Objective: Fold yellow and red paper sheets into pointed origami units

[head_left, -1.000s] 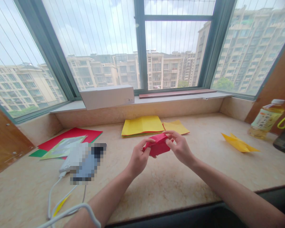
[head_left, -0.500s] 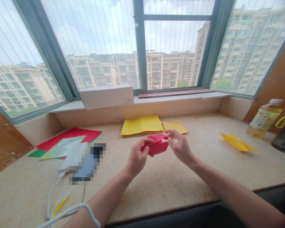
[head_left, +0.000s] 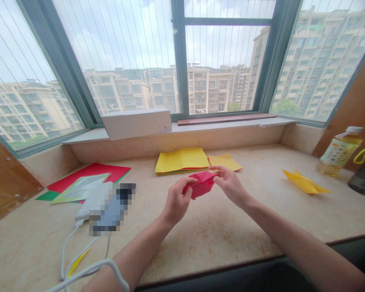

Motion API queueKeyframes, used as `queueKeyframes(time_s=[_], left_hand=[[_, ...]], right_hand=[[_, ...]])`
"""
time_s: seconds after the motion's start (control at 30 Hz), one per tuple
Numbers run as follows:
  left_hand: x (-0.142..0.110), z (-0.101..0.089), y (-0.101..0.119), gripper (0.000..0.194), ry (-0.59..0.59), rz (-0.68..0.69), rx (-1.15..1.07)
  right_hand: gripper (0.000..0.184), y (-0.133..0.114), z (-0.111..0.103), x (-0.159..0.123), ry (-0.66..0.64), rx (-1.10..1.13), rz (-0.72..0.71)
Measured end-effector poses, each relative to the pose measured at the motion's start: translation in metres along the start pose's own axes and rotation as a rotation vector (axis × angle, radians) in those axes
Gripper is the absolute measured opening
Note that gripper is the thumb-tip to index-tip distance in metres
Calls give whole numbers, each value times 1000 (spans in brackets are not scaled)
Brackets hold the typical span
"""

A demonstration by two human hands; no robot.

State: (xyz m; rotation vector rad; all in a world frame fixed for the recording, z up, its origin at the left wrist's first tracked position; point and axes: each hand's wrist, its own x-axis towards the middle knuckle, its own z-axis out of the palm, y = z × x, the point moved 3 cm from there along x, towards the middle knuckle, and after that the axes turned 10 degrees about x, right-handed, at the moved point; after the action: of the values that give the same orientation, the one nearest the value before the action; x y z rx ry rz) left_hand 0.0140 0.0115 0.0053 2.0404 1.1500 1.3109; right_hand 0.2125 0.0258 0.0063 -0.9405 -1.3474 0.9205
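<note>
A piece of red folded paper (head_left: 200,184) is held up between my hands above the marble sill. My left hand (head_left: 178,200) pinches its left side, and my right hand (head_left: 230,186) grips its upper right corner. Behind the hands lies a stack of yellow folded paper (head_left: 181,161), with a loose yellow-orange sheet (head_left: 225,162) beside it. Farther right, a yellow folded paper shape (head_left: 304,182) rests on the sill, away from both hands.
Red and green paper sheets (head_left: 91,172) lie at the left, beside a pixelated device (head_left: 109,209) with white cables (head_left: 79,259). A white box (head_left: 136,123) stands on the window ledge. A tea bottle (head_left: 342,152) and a dark container (head_left: 363,182) stand at the right.
The red paper has turned slightly between my fingers and now looks more compact. My hands have stayed close together, with only small shifts.
</note>
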Motion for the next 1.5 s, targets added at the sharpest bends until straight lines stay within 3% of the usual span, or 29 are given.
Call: queueKeyframes(time_s=[0.13,0.27,0.4,0.6,0.73,1.03,1.2,1.37,1.5], left_hand=[[2,2,0,22,0,-132,-192],[4,1,4,18,4,-163,-304],[5,0,6,17,7,-157,-336],[3,1,5,19,-25,-135,-323],[2,1,3,20,-37,-132,-250],[1,-3,9,21,-71,-174,-155],[4,-3,2,23,17,-147,-107],[7,0,-2,30,21,-199,-327],[8,-1,-1,34,40,-212,-359]], right_hand=[[26,-6,-7,1,113,-218,-171],[24,-9,-7,-1,141,-208,-241],[26,-6,0,-2,54,-52,-154],[35,-5,9,-4,-112,296,87],[36,-4,10,-5,-146,377,189],[36,-2,7,-3,-136,285,170],[40,0,9,-2,-175,332,164],[44,-3,6,-2,-188,347,154],[28,-4,1,-1,-222,287,106]])
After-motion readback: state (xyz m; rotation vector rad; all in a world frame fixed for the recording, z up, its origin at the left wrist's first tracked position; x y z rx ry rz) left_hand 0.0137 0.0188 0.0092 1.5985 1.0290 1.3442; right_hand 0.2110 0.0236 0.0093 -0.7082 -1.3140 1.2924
